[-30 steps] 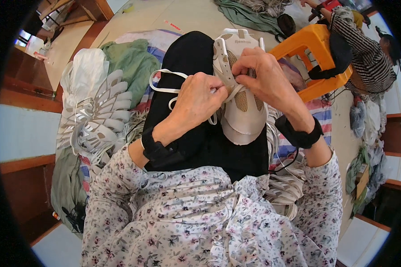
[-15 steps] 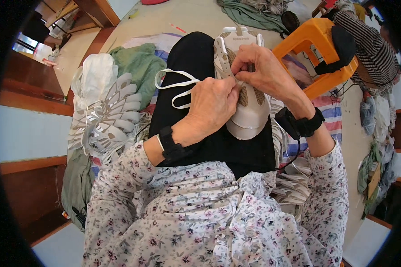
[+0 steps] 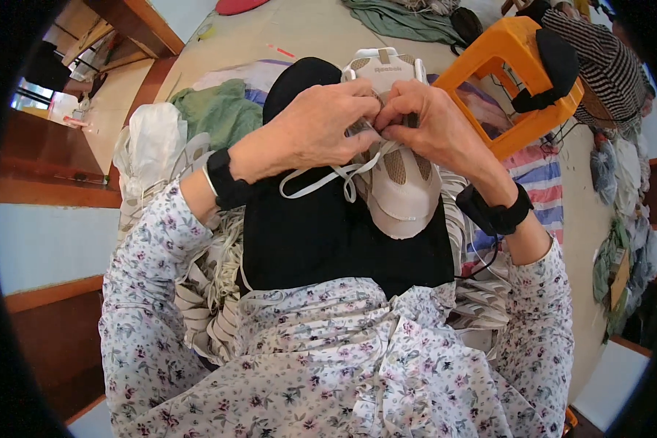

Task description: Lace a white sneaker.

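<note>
A beige-white sneaker (image 3: 401,204) rests on the black cloth (image 3: 292,237) over my lap, toe toward me. Its pale flat shoelace (image 3: 310,191) hangs in loose loops over the toe side and onto the cloth. Over the lacing area, my left hand (image 3: 328,124) reaches in from the left, thumb and fingers closed in a pinch on the lace. Close against it, my right hand (image 3: 427,120) pinches at the same spot, knuckles up. The fingertips nearly meet and hide most of the eyelets. Both wrists wear black bands.
Stacked pale shoe parts (image 3: 208,310) lie at my left, more (image 3: 482,296) at my right. An orange plastic stool (image 3: 515,36) stands at the far right, a black piece (image 3: 558,58) on it. Beyond sits a person in a striped top (image 3: 598,62). Green cloth (image 3: 223,109) lies far left.
My left hand has moved up and left across the lacing, its forearm swinging outward. The lace loops have shifted toward the shoe. My right hand stays near the lacing.
</note>
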Action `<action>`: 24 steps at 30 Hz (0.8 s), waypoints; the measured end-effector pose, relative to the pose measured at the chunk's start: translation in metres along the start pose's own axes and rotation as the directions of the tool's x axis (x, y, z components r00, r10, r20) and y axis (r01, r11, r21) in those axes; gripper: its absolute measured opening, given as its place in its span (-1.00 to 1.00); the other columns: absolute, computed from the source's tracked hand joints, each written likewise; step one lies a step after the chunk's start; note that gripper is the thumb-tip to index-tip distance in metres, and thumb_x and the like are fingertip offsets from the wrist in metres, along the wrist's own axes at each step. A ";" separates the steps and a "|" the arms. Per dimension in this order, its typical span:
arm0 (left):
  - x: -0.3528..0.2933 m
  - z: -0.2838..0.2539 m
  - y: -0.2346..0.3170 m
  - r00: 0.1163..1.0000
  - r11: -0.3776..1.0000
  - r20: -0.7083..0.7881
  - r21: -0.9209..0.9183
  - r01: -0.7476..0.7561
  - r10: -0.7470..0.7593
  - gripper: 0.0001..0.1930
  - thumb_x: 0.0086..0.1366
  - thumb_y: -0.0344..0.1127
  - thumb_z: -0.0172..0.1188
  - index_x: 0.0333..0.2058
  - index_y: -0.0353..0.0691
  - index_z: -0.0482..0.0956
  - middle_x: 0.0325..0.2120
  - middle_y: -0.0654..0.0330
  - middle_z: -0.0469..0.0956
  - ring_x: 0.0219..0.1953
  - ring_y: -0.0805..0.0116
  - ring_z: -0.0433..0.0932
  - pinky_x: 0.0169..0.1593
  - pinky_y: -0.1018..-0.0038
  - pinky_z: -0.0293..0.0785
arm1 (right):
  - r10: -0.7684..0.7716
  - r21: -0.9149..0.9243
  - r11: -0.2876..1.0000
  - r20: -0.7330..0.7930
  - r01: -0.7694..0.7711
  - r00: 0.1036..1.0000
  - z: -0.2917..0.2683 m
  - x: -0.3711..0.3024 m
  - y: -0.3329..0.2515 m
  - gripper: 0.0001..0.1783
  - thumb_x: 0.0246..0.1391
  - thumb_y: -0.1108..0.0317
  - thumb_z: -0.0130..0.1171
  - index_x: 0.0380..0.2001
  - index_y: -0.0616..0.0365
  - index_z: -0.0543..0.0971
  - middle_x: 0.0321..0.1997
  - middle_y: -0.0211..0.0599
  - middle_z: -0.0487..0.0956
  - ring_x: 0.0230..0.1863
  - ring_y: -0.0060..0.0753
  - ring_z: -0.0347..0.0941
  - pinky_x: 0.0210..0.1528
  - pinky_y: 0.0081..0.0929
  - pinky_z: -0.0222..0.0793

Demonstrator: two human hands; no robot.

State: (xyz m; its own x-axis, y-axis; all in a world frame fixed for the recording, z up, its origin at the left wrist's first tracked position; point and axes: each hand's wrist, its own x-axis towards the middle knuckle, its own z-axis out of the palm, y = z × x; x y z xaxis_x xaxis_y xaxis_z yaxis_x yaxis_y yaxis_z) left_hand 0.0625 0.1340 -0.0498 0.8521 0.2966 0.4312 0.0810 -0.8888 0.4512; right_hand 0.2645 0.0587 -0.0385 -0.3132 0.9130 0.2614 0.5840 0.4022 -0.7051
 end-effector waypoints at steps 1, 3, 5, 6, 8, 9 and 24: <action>-0.001 -0.003 -0.002 1.000 1.000 0.001 -0.008 -0.004 0.004 -0.79 0.09 -0.38 0.28 -0.31 -0.32 0.50 -0.37 0.08 0.42 -0.39 0.03 0.48 -0.31 0.20 0.41 | 0.009 -0.003 1.000 -0.001 -0.009 1.000 0.000 0.000 -0.001 -0.88 -0.13 0.51 0.23 -0.44 0.29 0.65 -0.38 -0.12 0.56 -0.29 -0.12 0.54 -0.19 -0.32 0.44; -0.003 -0.009 -0.004 0.991 0.995 0.122 -0.081 0.059 -0.049 -0.72 -0.01 -0.29 0.41 -0.40 -0.32 0.54 -0.44 0.12 0.42 -0.37 0.15 0.46 -0.31 0.29 0.39 | -0.025 -0.132 0.991 0.038 0.030 0.999 0.002 0.001 -0.004 -0.88 -0.13 0.49 0.26 -0.43 0.26 0.67 -0.38 -0.16 0.54 -0.25 -0.09 0.51 -0.16 -0.28 0.43; -0.008 -0.002 -0.010 0.996 0.992 0.083 -0.119 0.040 -0.030 -0.69 -0.05 -0.27 0.44 -0.42 -0.31 0.53 -0.43 0.11 0.42 -0.37 0.11 0.47 -0.31 0.28 0.39 | -0.026 -0.172 0.984 0.064 0.037 0.998 0.005 0.000 -0.006 -0.89 -0.12 0.52 0.28 -0.43 0.25 0.66 -0.38 -0.23 0.51 -0.23 -0.16 0.47 -0.15 -0.31 0.39; -0.009 0.001 -0.011 0.999 0.989 0.042 -0.150 0.021 -0.015 -0.66 -0.08 -0.25 0.47 -0.44 -0.30 0.52 -0.42 0.11 0.43 -0.36 0.06 0.48 -0.31 0.27 0.40 | -0.034 -0.210 0.976 0.090 0.052 0.995 0.006 0.001 -0.008 -0.90 -0.11 0.54 0.30 -0.43 0.25 0.65 -0.38 -0.30 0.48 -0.20 -0.23 0.42 -0.14 -0.34 0.35; -0.012 0.007 -0.010 1.000 0.988 0.009 -0.153 0.021 -0.020 -0.65 -0.12 -0.28 0.50 -0.44 -0.29 0.52 -0.42 0.12 0.43 -0.37 0.08 0.49 -0.32 0.27 0.41 | -0.043 -0.252 0.965 0.112 0.070 0.993 0.005 0.001 -0.008 -0.91 -0.11 0.54 0.30 -0.43 0.25 0.64 -0.36 -0.30 0.48 -0.19 -0.21 0.42 -0.14 -0.32 0.35; -0.013 0.009 -0.007 0.999 0.989 -0.016 -0.143 0.028 -0.030 -0.65 -0.13 -0.27 0.50 -0.44 -0.28 0.52 -0.42 0.13 0.43 -0.37 0.09 0.49 -0.33 0.28 0.42 | -0.054 -0.288 0.953 0.131 0.090 0.990 0.004 0.001 -0.007 -0.91 -0.11 0.53 0.30 -0.44 0.25 0.64 -0.34 -0.29 0.49 -0.18 -0.18 0.43 -0.14 -0.30 0.35; -0.013 0.016 0.006 0.990 0.994 -0.098 -0.053 0.092 -0.097 -0.64 -0.15 -0.30 0.50 -0.48 -0.30 0.47 -0.42 0.15 0.40 -0.38 0.16 0.48 -0.34 0.29 0.41 | 0.069 -0.172 0.985 0.237 -0.028 0.969 -0.004 0.008 -0.007 -0.92 -0.07 0.42 0.23 -0.48 0.18 0.65 -0.29 -0.21 0.48 -0.06 -0.07 0.40 -0.01 -0.15 0.25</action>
State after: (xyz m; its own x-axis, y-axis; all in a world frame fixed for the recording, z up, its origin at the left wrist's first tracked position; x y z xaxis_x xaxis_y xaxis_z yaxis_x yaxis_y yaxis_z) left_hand 0.0606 0.1188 -0.0653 0.7855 0.4142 0.4599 0.1315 -0.8378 0.5299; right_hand 0.2611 0.0638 -0.0287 -0.4411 0.8961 0.0483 0.7127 0.3825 -0.5881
